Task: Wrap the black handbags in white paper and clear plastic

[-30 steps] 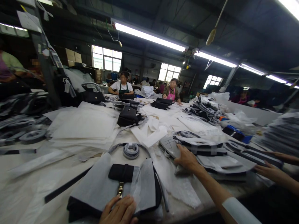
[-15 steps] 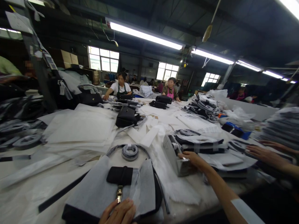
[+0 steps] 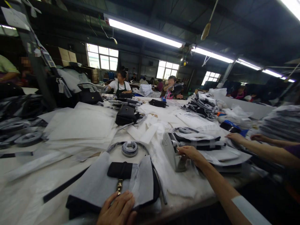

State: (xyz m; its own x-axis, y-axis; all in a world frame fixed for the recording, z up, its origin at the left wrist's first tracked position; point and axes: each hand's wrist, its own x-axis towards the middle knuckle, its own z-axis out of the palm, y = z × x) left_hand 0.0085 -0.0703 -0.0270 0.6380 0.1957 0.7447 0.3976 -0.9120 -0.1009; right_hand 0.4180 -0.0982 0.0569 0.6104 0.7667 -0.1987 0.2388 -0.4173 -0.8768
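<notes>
A black handbag (image 3: 74, 203) lies flat before me, partly covered with white tissue sheets (image 3: 93, 181). Its black flap tab (image 3: 120, 170) and gold clasp (image 3: 119, 186) show between them, and a wrapped strap coil (image 3: 129, 148) rests inside the handle loop. My left hand (image 3: 118, 207) is spread flat on the bag's lower front, fingertips just below the clasp. To the right stands a grey tape dispenser (image 3: 170, 153). My right hand (image 3: 190, 153) has its fingers pinched at the dispenser's head, on the tape; the tape end itself is hard to make out.
Stacked wrapped bags (image 3: 211, 144) lie right of the dispenser, near a co-worker's arms (image 3: 260, 147). White sheets (image 3: 84, 122) are piled at left, beside coiled straps (image 3: 29, 139). More black bags (image 3: 126, 115) and two co-workers are across the table.
My right hand has shifted slightly at the dispenser, fingers now closer to its head. My left hand stays on the bag. The neighbour's hands moved left and away; a co-worker opposite has lifted a bag.
</notes>
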